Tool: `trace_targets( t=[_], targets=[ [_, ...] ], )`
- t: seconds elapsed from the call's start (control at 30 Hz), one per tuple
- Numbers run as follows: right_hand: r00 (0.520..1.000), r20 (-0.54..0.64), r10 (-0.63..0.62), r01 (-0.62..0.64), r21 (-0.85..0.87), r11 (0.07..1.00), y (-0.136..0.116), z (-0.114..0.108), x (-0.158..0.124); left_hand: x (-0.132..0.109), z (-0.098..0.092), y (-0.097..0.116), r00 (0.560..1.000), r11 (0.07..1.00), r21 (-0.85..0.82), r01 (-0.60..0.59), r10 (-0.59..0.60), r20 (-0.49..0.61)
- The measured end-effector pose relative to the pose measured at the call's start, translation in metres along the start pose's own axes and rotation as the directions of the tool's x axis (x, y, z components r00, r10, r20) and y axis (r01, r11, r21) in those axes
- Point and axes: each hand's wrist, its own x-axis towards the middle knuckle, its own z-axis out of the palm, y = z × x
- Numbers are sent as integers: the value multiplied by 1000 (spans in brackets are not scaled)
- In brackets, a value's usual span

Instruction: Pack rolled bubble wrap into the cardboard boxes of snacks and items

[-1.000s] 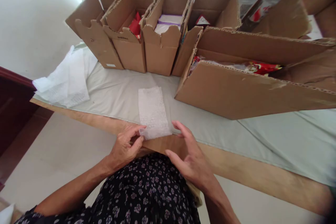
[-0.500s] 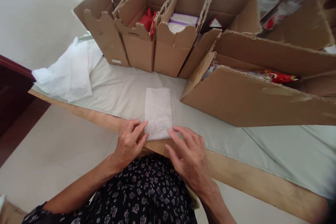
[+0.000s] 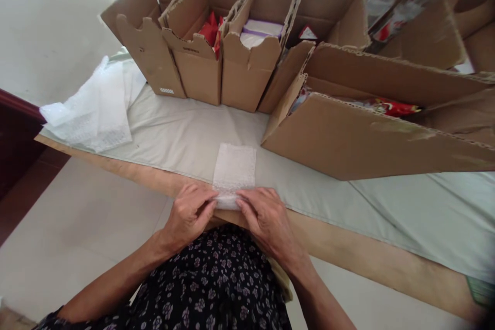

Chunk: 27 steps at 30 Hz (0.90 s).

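Observation:
A small white bubble-wrap piece [image 3: 234,166] lies folded on the pale green cloth at the table's near edge. My left hand [image 3: 189,214] pinches its near left corner. My right hand [image 3: 263,216] presses and grips its near right edge, fingers curled over the roll forming there. Both hands meet at the piece's near end, which looks rolled up a little.
A stack of white bubble wrap [image 3: 93,108] lies at the table's left end. Several open cardboard boxes [image 3: 201,69] with packets stand at the back. A long cardboard box [image 3: 367,139] lies to the right. The wooden table edge [image 3: 367,260] runs close to my body.
Both hands have closed in on the piece's near end and begun rolling it; the piece looks shorter than before. The view shifted slightly.

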Motion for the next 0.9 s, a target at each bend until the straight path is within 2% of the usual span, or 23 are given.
trace_targets(
  t=[0.07,0.13,0.23,0.3,0.37,0.53,0.63,0.7,0.8,0.9],
  targets=[
    [992,-128,22,-34,-93,995,0,1,-5,6,4,-2,1000,998,53,25,-25,-4],
    [982,-189,-29,-6,-182,983,-1,1,-9,12,8,-6,1000,991,130,11,-11,-2],
    [991,-68,-117,100,-218,971,0,1,-11,17,10,-10,1000,974,224,-23,21,13],
    [992,3,-126,124,-209,970,1,2,-9,17,8,-10,1000,975,223,-13,13,2],
    [995,14,-102,103,-159,982,3,1,-6,13,2,-7,1000,986,166,-3,4,-5],
    [997,59,-42,40,22,999,5,-1,-2,2,-5,0,997,998,25,-49,47,65],
    [1000,-18,7,-8,-78,997,3,-1,-5,10,2,-4,999,999,48,-19,18,37],
    [997,-72,-12,-1,-176,984,2,0,-6,20,9,-9,1000,993,116,-4,1,29],
    [998,2,-70,68,-245,967,3,3,-3,31,16,-15,999,977,213,30,-36,20],
    [992,81,-93,110,-235,966,10,10,9,30,15,-16,991,982,145,125,-117,-63]
  ],
)
